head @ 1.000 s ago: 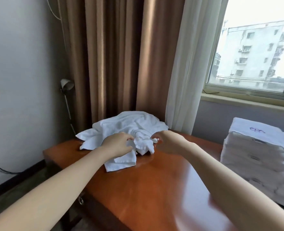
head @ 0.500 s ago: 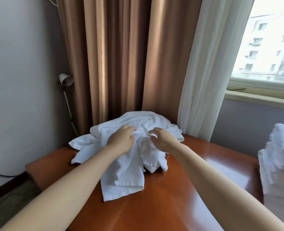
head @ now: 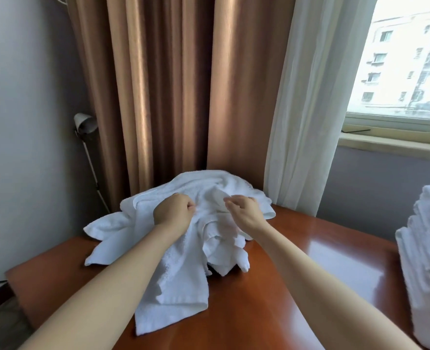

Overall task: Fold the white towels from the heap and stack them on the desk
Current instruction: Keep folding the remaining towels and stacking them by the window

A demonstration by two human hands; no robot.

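**Heap [head: 216, 185] of white towels.** It sits on the far left part of the desk [head: 279, 294], backed against the brown curtain [head: 171, 84]. It is loose and rumpled, with corners spilling to the left and toward the near side.

**Towel [head: 176, 294], one, drawn from the heap.** It runs from the crest of the heap toward the near edge, and its hem lies flat on the wood.
- Change: a second ago only a short flap shows below the hands. Now a long length trails out toward the near side.
- Reading: one towel is being worked free of the rest, and folding has not begun.

**Left hand [head: 173, 213].** The grip is closed to a fist, bunching the towel near the top of the heap.

**Right hand [head: 244, 210].** It sits just right of the left hand, apart from it. Its fingers are curled and the fingertips [head: 228, 201] pinch a ridge of cloth. Whether this is the same towel cannot be told.
- Change: both hands sit higher and farther back on the heap than a second ago, when they grip at its near foot.

**Stack of folded towels [head: 426, 261].** It stands at the right edge of the desk, well apart from the heap and partly cut off by the frame.
- Change: it lies further right in the view, which now turns toward the heap.
- Reading: part of the task is done, and several towels appear to remain.

**Surroundings.** A sheer white curtain [head: 310, 97] and a window [head: 411, 59] are at the far right. A lamp [head: 83, 123] is at the far left.
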